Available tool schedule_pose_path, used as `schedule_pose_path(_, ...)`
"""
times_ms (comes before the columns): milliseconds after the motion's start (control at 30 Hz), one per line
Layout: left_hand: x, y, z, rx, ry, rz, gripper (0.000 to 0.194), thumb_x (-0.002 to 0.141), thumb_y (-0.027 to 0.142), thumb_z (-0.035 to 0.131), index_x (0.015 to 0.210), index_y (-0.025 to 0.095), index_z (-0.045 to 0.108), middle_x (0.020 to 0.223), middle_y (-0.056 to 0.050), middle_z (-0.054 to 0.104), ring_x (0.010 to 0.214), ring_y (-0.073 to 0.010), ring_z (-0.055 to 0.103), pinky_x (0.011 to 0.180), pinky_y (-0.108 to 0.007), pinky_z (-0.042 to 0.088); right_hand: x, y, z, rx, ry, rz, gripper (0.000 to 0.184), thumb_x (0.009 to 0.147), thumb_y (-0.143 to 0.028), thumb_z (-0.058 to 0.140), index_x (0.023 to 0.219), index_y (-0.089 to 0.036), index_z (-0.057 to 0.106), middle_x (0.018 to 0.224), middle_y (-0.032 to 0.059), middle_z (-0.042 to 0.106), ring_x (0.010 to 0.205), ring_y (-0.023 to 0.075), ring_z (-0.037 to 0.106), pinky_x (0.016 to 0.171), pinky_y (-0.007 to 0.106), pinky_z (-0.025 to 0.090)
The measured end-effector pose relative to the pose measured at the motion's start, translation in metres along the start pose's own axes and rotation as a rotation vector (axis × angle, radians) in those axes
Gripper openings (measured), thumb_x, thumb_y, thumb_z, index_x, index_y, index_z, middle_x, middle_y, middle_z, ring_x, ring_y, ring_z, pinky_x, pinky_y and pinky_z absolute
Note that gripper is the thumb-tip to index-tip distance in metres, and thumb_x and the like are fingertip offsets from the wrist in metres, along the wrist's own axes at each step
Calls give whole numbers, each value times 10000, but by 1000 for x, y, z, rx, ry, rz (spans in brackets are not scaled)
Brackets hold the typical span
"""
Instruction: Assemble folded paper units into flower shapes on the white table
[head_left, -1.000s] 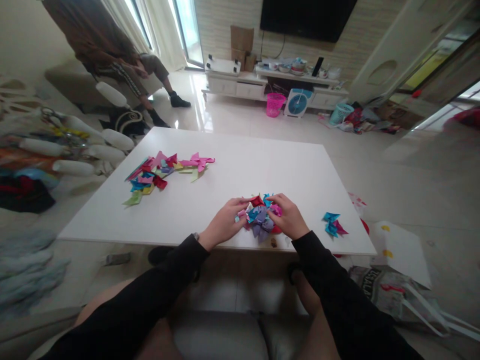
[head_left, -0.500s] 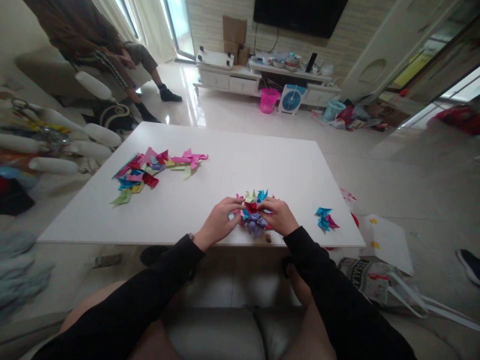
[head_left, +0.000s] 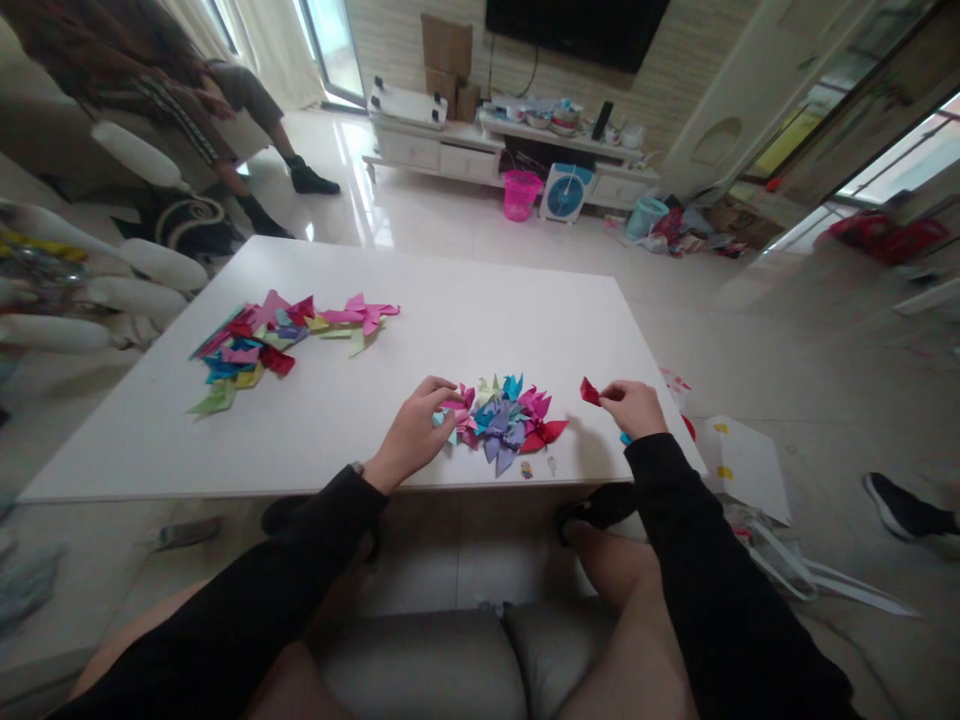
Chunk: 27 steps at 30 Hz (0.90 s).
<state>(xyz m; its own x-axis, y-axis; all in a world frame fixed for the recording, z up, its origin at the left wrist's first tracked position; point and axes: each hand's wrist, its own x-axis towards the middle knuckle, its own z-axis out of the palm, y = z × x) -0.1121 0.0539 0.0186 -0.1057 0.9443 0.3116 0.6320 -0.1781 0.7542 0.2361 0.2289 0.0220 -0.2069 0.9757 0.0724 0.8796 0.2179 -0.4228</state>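
A cluster of folded paper pieces [head_left: 504,420] in pink, blue, purple and red lies near the front edge of the white table [head_left: 465,330]. My left hand [head_left: 414,432] rests at the cluster's left side, its fingers curled on a pink piece. My right hand [head_left: 636,408] is off to the right of the cluster and pinches a small red folded piece [head_left: 589,391] held just above the table. Blue paper peeks out under my right wrist.
A second heap of coloured folded papers [head_left: 262,340] lies at the table's left. Another person sits at the far left [head_left: 172,80]. White sheets and bags [head_left: 739,465] lie on the floor to the right. A shoe [head_left: 896,505] shows at the right edge.
My right hand has pulled away to the right from the cluster with a red piece in its fingers. The left hand has stayed on the cluster's left side.
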Motion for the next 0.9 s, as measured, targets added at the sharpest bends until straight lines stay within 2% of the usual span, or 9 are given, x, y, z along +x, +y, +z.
schedule_pose_path(167,1,-1,-2,-5,-7,3,170,889,185,562,990,204,697,1135,-72,635,1073,-216,635,982,-395,550,-4,65,-4,-191,-81,189,126,695,-242,699,763,-188,790,756,85,756,762,230,683,709,314,470)
schedule_pose_path(333,2,-2,0,-12,-28,2,162,896,195,559,984,207,694,1125,-71,632,1066,-212,635,966,-387,554,-9,89,6,-221,-149,240,135,686,-274,722,764,-200,804,765,88,757,771,236,679,701,316,468)
schedule_pose_path(633,4,-4,0,-8,-64,-14,166,893,194,549,973,206,693,1114,-72,636,1037,-210,641,964,-385,547,-10,88,10,-289,-121,216,181,682,-288,695,821,-224,791,806,79,751,763,234,665,658,311,435)
schedule_pose_path(900,2,-5,-4,27,-83,-3,174,883,182,538,988,203,675,1082,-67,625,998,-203,632,926,-371,531,-6,59,9,-284,-113,121,189,710,-304,671,854,-224,763,899,74,753,818,232,657,675,316,434)
